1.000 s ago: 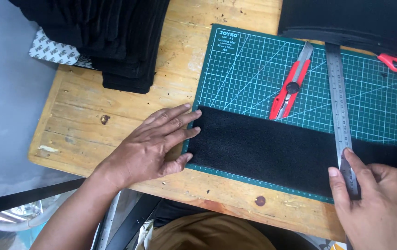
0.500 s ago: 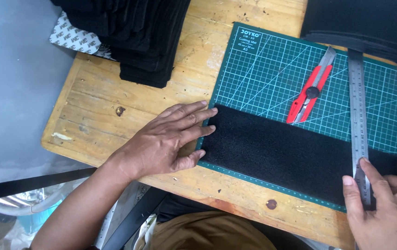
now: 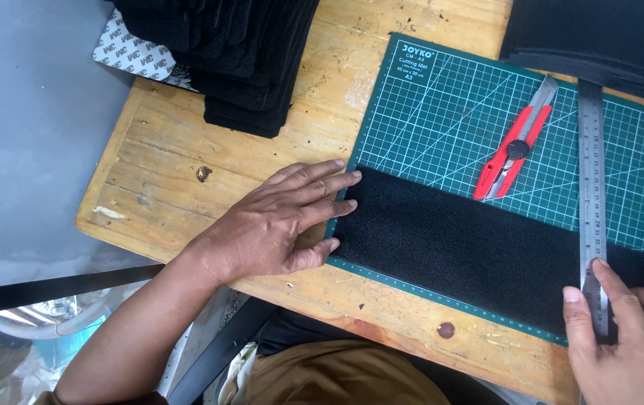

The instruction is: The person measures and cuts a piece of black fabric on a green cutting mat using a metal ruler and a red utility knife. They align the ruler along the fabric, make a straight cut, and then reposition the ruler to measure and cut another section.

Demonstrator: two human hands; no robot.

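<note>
A long black foam strip (image 3: 479, 247) lies across the near part of a green cutting mat (image 3: 442, 112). My left hand (image 3: 277, 221) rests flat on the wooden table, its fingertips touching the strip's left end. A steel ruler (image 3: 592, 195) lies across the mat and over the strip. My right hand (image 3: 625, 337) presses on the ruler's near end with thumb and forefinger at the lower right. A red utility knife (image 3: 513, 146) lies on the mat, left of the ruler, untouched.
A stack of cut black foam pieces (image 3: 239, 52) sits at the table's far left, on patterned paper (image 3: 123, 52). A larger black sheet (image 3: 599, 37) covers the mat's far right corner. The wooden table's (image 3: 187, 187) left edge drops to a grey floor.
The view has shifted, so everything sits further right and lower in frame. Both hands stay in place on the strip's end and the ruler.
</note>
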